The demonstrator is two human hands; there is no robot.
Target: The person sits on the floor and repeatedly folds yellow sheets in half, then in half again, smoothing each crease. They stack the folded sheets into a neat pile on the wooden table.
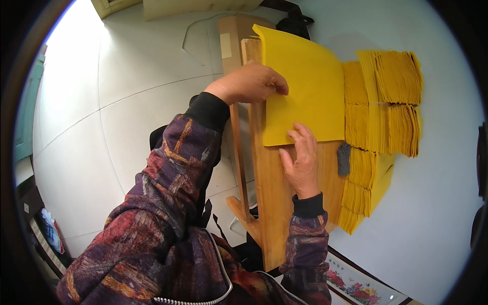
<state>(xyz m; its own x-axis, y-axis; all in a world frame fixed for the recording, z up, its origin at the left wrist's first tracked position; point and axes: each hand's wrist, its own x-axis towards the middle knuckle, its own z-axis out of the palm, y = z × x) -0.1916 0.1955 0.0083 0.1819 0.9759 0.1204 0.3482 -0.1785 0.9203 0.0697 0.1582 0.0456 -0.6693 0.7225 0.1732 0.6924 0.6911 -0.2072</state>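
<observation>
Jacket (140, 229): dk, multicolour pattern, filling lower L.
Wooden table (284, 208): running away from body.
Yellow stacks (399, 81): piling up in rows along table's R side.
Yellow sheet (310, 81): lying on table's far part, far L corner curling up.
L hand (251, 83): bending fingers over sheet's L edge; can't tell if pinching.
R hand (304, 162): spreading fingers loosely over sheet's nr edge.
Grey pad (343, 158): sitting just off sheet's nr R corner.

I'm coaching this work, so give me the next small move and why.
Perhaps slide the left hand to the far left corner of the yellow sheet and smooth it down: that corner appears to curl up, the left hand is at the left edge, and the right hand at the near edge could steady it.
</observation>
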